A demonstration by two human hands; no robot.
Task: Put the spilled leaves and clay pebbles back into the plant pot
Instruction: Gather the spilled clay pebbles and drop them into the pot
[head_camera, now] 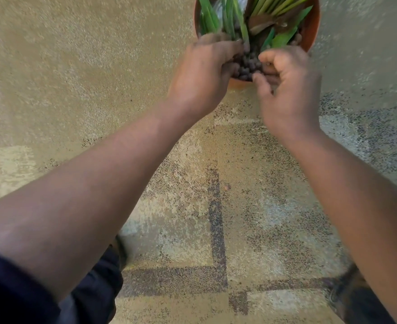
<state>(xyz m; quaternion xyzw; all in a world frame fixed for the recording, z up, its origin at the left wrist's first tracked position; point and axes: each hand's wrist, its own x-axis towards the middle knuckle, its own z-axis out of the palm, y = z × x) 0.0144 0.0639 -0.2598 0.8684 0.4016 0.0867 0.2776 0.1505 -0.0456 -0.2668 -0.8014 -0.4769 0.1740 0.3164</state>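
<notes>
Both hands were at the near rim of the terracotta plant pot (311, 26), which stood on the concrete floor (76, 66) at the top of the view, its far side cut off by the frame. The clay pebbles (247, 65) lay dark and heaped inside the near edge of the pot, between the two hands, with green leaves (230, 17) and a few brown ones standing or lying just behind them.

To do this step well, the hands probably needed to stay low over the rim and let go inside the pot, so that the round pebbles dropped onto the heap and did not roll off onto the floor. Spreading them gently toward the plant's base, without bending the leaves, looked like the sensible finish.

The left hand (207, 66) reached in from the left, knuckles up, its fingers curled down into the pebbles; its grip seemed cupped on them, though blur hid the fingertips. The right hand (288, 83) came in from the right, back of the hand to the camera, thumb and fingers curled inward at the pebbles' edge. I could not tell whether its grip held any. Both forearms stretched forward, bare below a dark rolled sleeve (17, 288).
</notes>
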